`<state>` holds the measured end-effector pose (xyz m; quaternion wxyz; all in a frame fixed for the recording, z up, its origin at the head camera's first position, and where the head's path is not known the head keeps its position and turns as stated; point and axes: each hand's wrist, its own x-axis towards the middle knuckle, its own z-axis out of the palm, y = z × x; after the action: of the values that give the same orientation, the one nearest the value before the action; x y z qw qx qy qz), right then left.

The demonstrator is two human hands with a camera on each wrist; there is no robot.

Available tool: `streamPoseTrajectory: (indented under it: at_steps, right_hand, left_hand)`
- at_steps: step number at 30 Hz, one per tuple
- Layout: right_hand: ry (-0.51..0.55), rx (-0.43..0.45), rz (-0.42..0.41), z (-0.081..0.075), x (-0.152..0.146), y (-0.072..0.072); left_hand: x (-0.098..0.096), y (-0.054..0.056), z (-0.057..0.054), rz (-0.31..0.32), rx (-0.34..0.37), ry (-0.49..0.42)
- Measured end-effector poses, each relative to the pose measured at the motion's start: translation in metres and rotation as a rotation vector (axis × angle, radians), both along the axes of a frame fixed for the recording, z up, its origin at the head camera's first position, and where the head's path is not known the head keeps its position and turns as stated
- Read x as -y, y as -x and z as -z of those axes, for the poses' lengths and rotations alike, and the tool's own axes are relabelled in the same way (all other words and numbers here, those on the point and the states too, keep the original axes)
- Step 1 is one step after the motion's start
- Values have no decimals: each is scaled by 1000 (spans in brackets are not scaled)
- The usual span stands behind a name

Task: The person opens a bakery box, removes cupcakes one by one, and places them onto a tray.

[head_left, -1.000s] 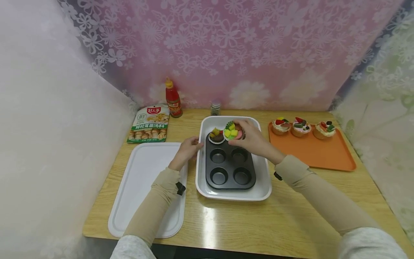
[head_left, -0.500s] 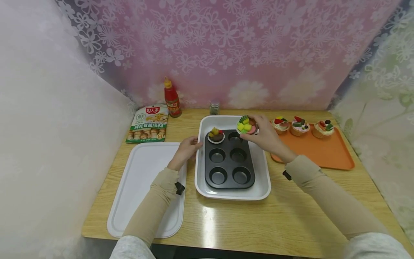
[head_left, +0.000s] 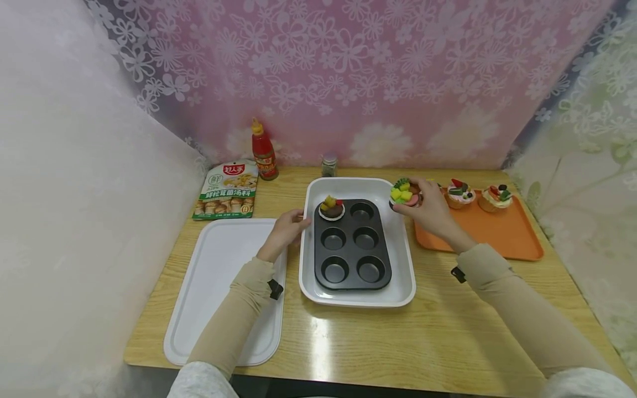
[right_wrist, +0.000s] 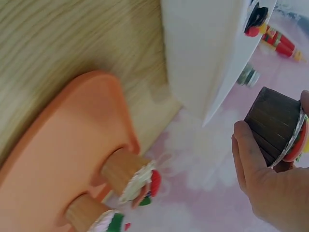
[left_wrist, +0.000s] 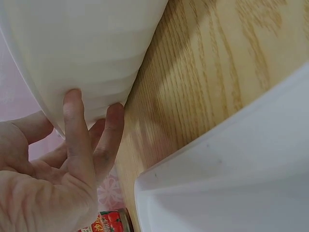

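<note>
My right hand pinches a cupcake with yellow, green and pink fruit on top. It is held up over the gap between the white basin and the orange tray; its dark brown base shows in the right wrist view. My left hand grips the left edge of the white basin, its fingers against the outer wall and the thumb at the rim. Inside the basin lies a black muffin pan. One fruit-topped chocolate cupcake sits in its far left cup.
An orange tray on the right bears several cupcakes, one partly behind my right hand. At left lies a white tray. A food packet, a red sauce bottle and a small jar stand at the back.
My right hand has carried the fruit cupcake rightward, from above the muffin pan's far cups to beyond the basin's right rim. The left hand stays at the basin's edge.
</note>
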<state>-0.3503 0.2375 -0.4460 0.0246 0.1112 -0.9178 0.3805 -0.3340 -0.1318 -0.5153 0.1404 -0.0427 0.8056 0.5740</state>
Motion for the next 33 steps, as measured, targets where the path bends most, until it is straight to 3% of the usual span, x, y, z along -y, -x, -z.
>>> streamPoseTrajectory:
  at_steps: [13, 33]
  right_hand:
    - [55, 31, 72, 22, -40, 3]
    - [-18, 157, 139, 53, -81, 15]
  left_hand:
    - [1, -1, -1, -2, 1, -5]
    - [0, 1, 2, -3, -7, 4]
